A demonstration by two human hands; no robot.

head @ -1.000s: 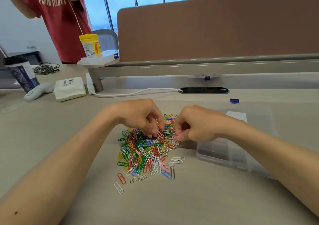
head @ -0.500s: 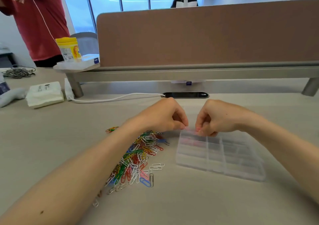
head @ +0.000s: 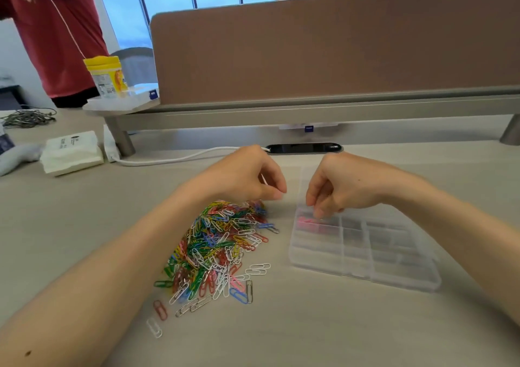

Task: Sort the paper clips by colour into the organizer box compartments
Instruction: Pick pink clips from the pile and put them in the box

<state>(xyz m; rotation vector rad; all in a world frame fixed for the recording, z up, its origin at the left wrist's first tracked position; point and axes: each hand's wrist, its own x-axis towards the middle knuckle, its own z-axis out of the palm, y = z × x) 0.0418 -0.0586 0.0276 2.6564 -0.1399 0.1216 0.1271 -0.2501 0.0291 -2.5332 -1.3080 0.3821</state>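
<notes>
The step in hand, by my reading, is dropping pink clips into their slot, and the way to do it well is to bring the fingertips low over the one compartment before letting go, so nothing bounces over a divider into the neighbouring cell. The right hand [head: 340,186] hangs over the far left corner of the organizer box [head: 408,282], its fingers curled downward and its fingertips [head: 319,213] just above the pink clips [head: 306,222] that already lie in that corner compartment. Its grip is drawn together, but whether it pinches a clip or has nothing in it I cannot tell (the fingers hide the gap). The left hand [head: 247,178] hovers over the far end of the pile of paper clips [head: 219,243], between the pile and the box, thumb and forefinger pressed together and the other fingers curled; whether that grip holds a clip cannot be made out either. The pile lies on the desk [head: 309,324] just left of the box and apart from it, below and nearer the camera than the left grip, a tangle of green, red, blue, yellow, pink and white. A few strays sit at the pile's near edge, among them a red clip [head: 160,310] and a white clip [head: 154,328]. The other compartments look dim and blurred, and I see no other colour in them. Since the clips tend to hook into one another, the next pick should be one colour at a time, lifted slowly so that hangers-on fall back onto the pile.
</notes>
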